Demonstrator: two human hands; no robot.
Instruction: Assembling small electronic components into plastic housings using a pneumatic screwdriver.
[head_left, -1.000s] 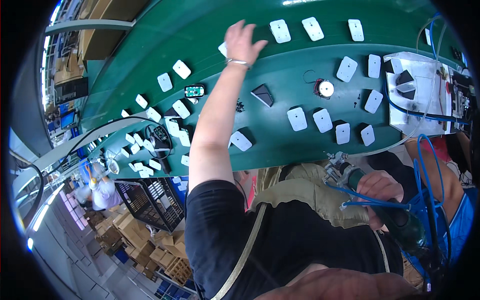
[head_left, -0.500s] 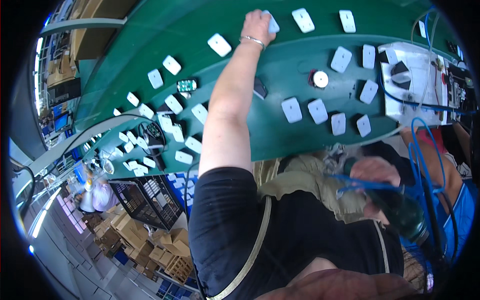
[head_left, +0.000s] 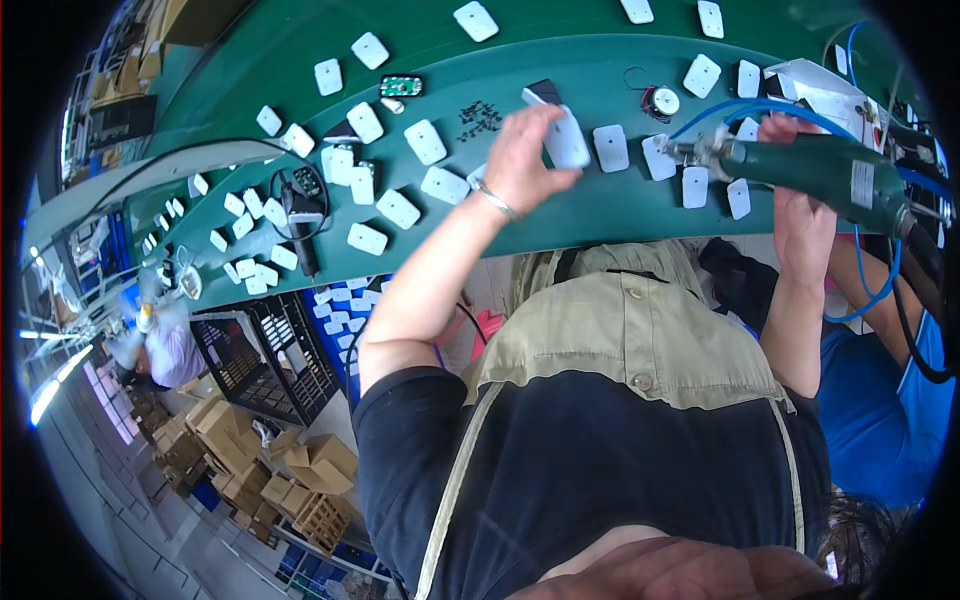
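Observation:
In the middle of the bench, my left hand (head_left: 525,160) has its thumb and fingers around the left side of a white plastic casing (head_left: 569,140). The casing leans beside a small dark block (head_left: 541,92). My right hand (head_left: 795,205) grips a dark green power screwdriver (head_left: 815,172), held level over the bench with its metal tip pointing left. A blue hose arches above the tool. Just right of the held casing lies another white casing (head_left: 611,148). Small black screws (head_left: 480,119) are scattered beyond my left hand.
Several more white casings (head_left: 425,142) lie across the green bench (head_left: 330,215). A green circuit board (head_left: 401,86) and a round motor-like part (head_left: 662,101) sit farther back. A black crate (head_left: 280,355) stands below left; a person in blue (head_left: 870,420) is close at right.
My left hand has come back from the far strip with a white casing to the dark block. My right hand has raised the screwdriver from near my body to above the bench.

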